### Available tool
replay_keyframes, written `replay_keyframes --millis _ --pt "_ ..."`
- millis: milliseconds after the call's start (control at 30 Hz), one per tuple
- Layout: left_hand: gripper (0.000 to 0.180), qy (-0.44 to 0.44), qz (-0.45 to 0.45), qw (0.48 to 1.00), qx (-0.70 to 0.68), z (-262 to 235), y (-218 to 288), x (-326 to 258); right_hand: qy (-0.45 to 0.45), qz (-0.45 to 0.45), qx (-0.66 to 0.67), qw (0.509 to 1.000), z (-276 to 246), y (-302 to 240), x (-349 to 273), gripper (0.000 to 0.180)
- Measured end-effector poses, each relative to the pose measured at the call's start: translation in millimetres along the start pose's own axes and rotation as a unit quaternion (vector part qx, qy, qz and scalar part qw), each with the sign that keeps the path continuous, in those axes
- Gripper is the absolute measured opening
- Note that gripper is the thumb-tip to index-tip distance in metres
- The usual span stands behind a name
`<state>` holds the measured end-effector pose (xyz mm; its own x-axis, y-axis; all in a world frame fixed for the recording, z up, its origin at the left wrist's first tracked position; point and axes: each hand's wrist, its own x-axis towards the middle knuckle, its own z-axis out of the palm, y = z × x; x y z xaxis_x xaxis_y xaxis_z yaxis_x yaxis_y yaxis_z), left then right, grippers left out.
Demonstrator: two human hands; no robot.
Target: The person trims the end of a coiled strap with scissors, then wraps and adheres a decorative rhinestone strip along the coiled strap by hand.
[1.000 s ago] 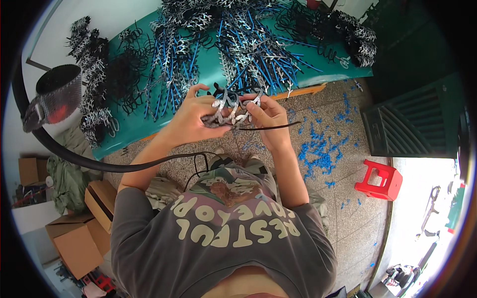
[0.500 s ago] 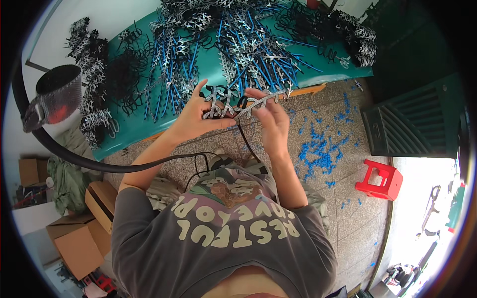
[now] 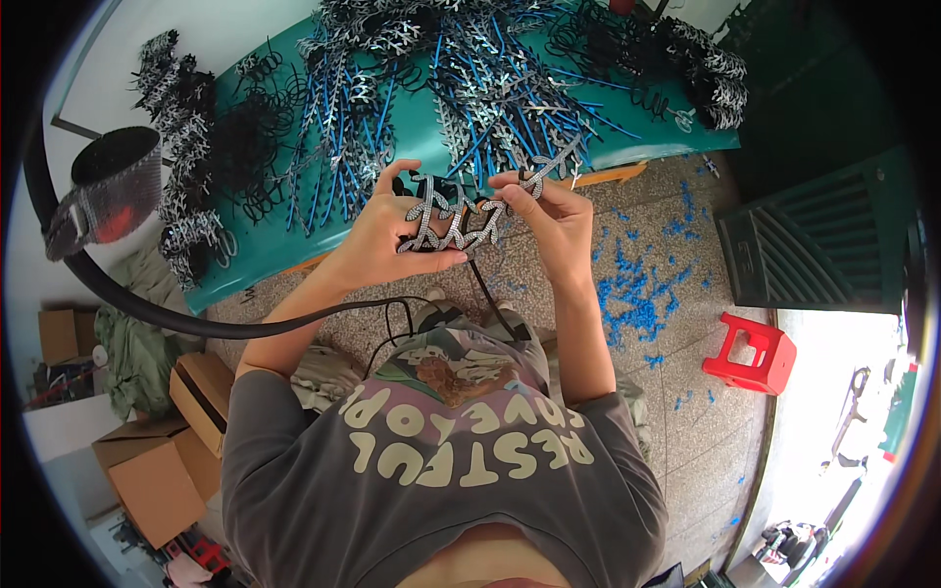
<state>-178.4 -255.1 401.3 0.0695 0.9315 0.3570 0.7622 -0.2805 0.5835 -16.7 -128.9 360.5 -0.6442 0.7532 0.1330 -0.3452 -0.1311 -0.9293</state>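
Note:
Between my hands, close to the near edge of the green table, is a silver-and-black leafy strip, like an artificial vine. My left hand holds it in a coil around the fingers, with the thumb along its lower side and the index finger raised. With thumb and fingers, my right hand pinches the strip farther along, and its leafy end sticks up past the fingertips. Some of my left fingers are hidden behind the coil. A dark cord hangs below the hands.
Leafy strips with blue stems cover the table's middle. Black coils and silver-black bundles lie leftward. A bent black tube crosses at left, near cardboard boxes. Blue scraps and a red stool are on the floor right.
My right hand has moved slightly right and its grip on the strip has shifted. The strip's end now points more upward, and the stretch between my hands curves more.

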Motion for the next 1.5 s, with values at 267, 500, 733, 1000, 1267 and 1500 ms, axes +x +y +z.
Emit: replay_keyframes --millis 267,500,733,1000,1267,1500 --pt "0.02 -0.06 0.032 0.998 0.01 -10 -4 0 -0.103 0.201 0.188 0.956 8 7 -3 0.017" --pt "0.061 -0.205 -0.163 0.959 -0.112 -35 -39 2 -0.002 0.072 0.103 0.992 11 27 -10 0.02" --pt "0.043 -0.142 -0.307 0.901 -0.27 -5 -11 18 -0.005 -0.165 -0.129 0.978 19 35 -14 0.032" --pt "0.021 0.015 -0.174 0.971 -0.165 8 -2 1 0.005 -0.012 0.151 0.988 5 13 -14 0.03" --pt "0.024 0.041 -0.136 0.99 -0.012 10 10 -4 0.037 -0.079 0.036 0.996 9 -4 -7 0.012" --pt "0.022 0.042 -0.078 0.996 -0.006 5 16 -4 0.024 0.047 0.08 0.995 8 6 -7 0.013"
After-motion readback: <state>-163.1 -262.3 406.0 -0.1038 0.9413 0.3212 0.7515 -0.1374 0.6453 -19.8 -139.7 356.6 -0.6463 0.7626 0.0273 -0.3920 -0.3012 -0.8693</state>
